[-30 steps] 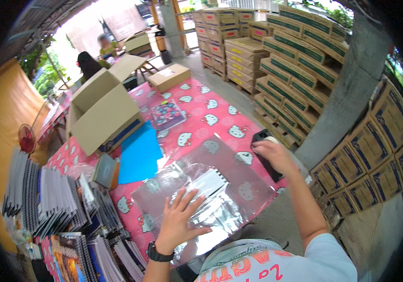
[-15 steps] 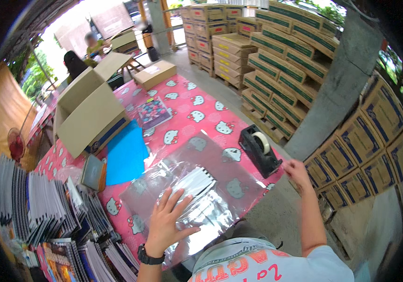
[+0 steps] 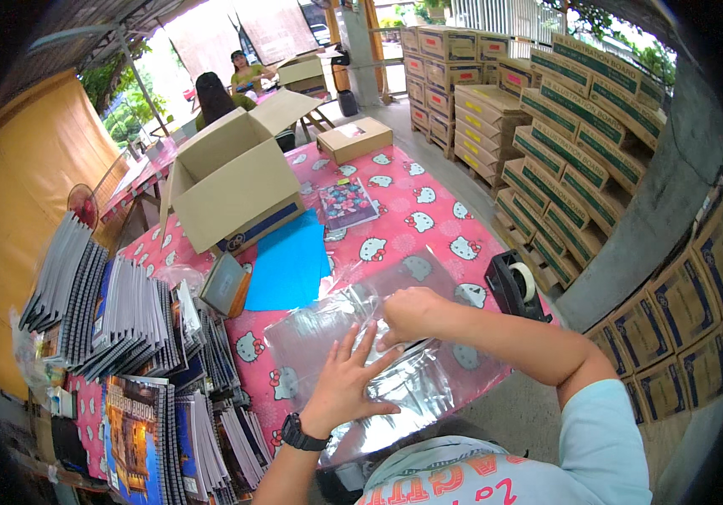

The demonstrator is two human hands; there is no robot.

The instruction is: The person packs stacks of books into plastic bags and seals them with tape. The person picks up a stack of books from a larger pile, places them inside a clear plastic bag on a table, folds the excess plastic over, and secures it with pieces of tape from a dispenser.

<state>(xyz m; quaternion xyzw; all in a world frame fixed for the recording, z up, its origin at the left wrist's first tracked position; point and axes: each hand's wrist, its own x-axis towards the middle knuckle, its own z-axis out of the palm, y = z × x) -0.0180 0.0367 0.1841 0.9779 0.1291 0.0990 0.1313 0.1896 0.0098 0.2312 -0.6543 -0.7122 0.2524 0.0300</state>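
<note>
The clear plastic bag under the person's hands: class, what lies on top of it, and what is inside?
On the clear plastic bag the left hand lies flat and the right hand presses its upper edge. Glare and the hands hide its contents.

The clear plastic bag (image 3: 395,370) under both hands is glossy and crinkled, catching glare. The pink tablecloth (image 3: 429,202) looks smooth and slightly shiny. At 11 o'clock, the open box (image 3: 226,185) is matt brown cardboard. At 3 o'clock, the tape dispenser (image 3: 513,286) is black plastic.
</note>
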